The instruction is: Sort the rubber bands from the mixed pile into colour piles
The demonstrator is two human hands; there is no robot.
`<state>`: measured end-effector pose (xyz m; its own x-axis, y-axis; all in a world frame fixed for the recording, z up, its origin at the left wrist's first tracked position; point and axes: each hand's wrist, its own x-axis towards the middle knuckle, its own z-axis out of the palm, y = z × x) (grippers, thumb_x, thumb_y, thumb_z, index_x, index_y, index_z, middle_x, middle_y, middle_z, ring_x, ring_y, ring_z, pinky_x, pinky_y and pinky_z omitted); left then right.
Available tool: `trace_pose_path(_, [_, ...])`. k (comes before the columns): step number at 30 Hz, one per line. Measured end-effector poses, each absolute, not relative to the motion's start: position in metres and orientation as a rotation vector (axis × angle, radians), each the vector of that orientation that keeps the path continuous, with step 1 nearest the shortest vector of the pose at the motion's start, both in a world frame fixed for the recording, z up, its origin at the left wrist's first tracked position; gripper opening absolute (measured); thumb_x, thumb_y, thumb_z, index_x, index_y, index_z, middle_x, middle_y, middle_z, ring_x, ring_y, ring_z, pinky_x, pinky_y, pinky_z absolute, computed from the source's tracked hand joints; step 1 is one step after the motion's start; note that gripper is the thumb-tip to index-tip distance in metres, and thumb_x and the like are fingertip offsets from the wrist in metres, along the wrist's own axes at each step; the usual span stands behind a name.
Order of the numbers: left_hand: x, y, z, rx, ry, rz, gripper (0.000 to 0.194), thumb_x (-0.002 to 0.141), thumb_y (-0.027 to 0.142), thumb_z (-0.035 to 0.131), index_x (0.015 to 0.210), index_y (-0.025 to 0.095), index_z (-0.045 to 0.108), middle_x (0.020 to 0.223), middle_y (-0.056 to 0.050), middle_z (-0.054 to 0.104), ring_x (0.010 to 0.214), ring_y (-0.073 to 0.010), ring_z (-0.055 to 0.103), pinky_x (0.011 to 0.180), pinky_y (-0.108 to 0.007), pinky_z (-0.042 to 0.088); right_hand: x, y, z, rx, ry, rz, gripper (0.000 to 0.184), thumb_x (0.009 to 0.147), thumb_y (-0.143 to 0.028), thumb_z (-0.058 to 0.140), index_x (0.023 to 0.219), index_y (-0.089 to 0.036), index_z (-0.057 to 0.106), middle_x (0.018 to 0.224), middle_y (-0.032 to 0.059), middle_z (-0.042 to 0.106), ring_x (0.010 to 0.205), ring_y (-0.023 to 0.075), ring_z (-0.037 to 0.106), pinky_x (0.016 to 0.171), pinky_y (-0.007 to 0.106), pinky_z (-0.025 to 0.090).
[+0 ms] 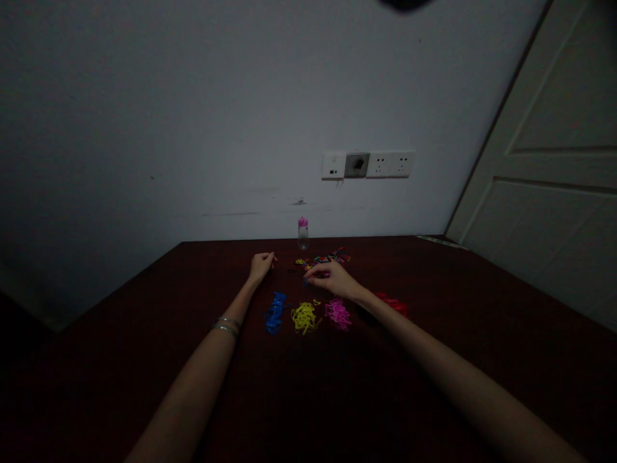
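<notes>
A dark table [294, 373] stands before a dimly lit wall [231, 122] with sockets [388, 164].

Your dark reddish-brown table [299, 392] carries a yellow rubber-band pile [303, 317]. Around it, you have a blue pile [275, 313] at nine o'clock, a pink pile [339, 314] at three, a red pile [393, 302] farther out, a multicoloured pile [319, 260] toward one, and an upright pink-capped bottle [303, 236] at twelve.
</notes>
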<state>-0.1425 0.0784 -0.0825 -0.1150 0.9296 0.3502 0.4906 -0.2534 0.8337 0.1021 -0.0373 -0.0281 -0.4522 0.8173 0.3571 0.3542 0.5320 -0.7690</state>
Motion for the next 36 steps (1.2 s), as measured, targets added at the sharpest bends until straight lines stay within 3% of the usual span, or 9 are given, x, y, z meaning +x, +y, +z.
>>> trace_pose_path(5, [-0.142, 0.077, -0.082, 1.716, 1.559, 1.331, 0.036, 0.073, 0.043, 0.045, 0.060, 0.014, 0.063, 0.043, 0.001, 0.050, 0.044, -0.0109, 0.045, 0.048, -0.022, 0.033, 0.057, -0.043, -0.038, -0.791, -2.311, 0.944, 0.023, 0.072, -0.016, 0.055, 0.090, -0.015, 0.070, 0.074, 0.0020, 0.068, 0.064, 0.0118, 0.057, 0.060, 0.023, 0.044])
trace_pose_path(13, [-0.141, 0.078, -0.083, 1.721, 1.544, 1.326, 0.036, 0.074, 0.042, 0.045, 0.060, 0.013, 0.063, 0.043, 0.000, 0.050, 0.045, -0.0111, 0.046, 0.049, -0.022, 0.034, 0.057, -0.034, -0.033, -0.771, -2.474, 0.793, 0.029, 0.070, -0.010, 0.052, 0.093, -0.015, 0.070, 0.078, 0.0026, 0.070, 0.065, 0.0116, 0.060, 0.060, 0.020, 0.044])
trace_pose_path(20, [-0.141, 0.082, -0.085, 1.721, 1.565, 1.315, 0.036, 0.074, 0.041, 0.045, 0.060, 0.014, 0.063, 0.042, 0.001, 0.050, 0.044, -0.0111, 0.046, 0.048, -0.022, 0.033, 0.130, -0.018, -0.032, -1.051, -2.213, 0.712, 0.026, 0.071, -0.014, 0.052, 0.090, -0.014, 0.070, 0.081, 0.0051, 0.070, 0.075, 0.0158, 0.063, 0.069, 0.027, 0.048])
trace_pose_path(24, [-0.142, 0.082, -0.085, 1.728, 1.573, 1.319, 0.035, 0.074, 0.041, 0.045, 0.059, 0.015, 0.063, 0.042, 0.000, 0.051, 0.044, -0.0114, 0.047, 0.048, -0.021, 0.034, 0.203, -0.012, -0.041, -1.270, -2.049, 0.462, 0.026, 0.074, -0.022, 0.050, 0.090, -0.016, 0.070, 0.091, 0.0056, 0.070, 0.086, 0.0191, 0.063, 0.081, 0.032, 0.046])
trace_pose_path(30, [-0.144, 0.085, -0.088, 1.744, 1.573, 1.330, 0.036, 0.073, 0.043, 0.045, 0.060, 0.015, 0.064, 0.042, 0.000, 0.051, 0.044, -0.0113, 0.047, 0.047, -0.021, 0.033, 0.305, -0.019, -0.079, -1.662, -2.000, 0.124, 0.034, 0.075, -0.020, 0.045, 0.100, -0.014, 0.068, 0.104, 0.0091, 0.067, 0.098, 0.0223, 0.060, 0.090, 0.034, 0.043])
trace_pose_path(36, [-0.145, 0.087, -0.088, 1.738, 1.555, 1.361, 0.035, 0.071, 0.043, 0.047, 0.060, 0.015, 0.064, 0.043, 0.000, 0.052, 0.044, -0.0112, 0.047, 0.046, -0.021, 0.032, 0.320, -0.028, -0.098, -1.695, -2.044, -0.026, 0.035, 0.079, -0.022, 0.042, 0.104, -0.013, 0.066, 0.113, 0.0112, 0.063, 0.106, 0.0230, 0.056, 0.095, 0.035, 0.040])
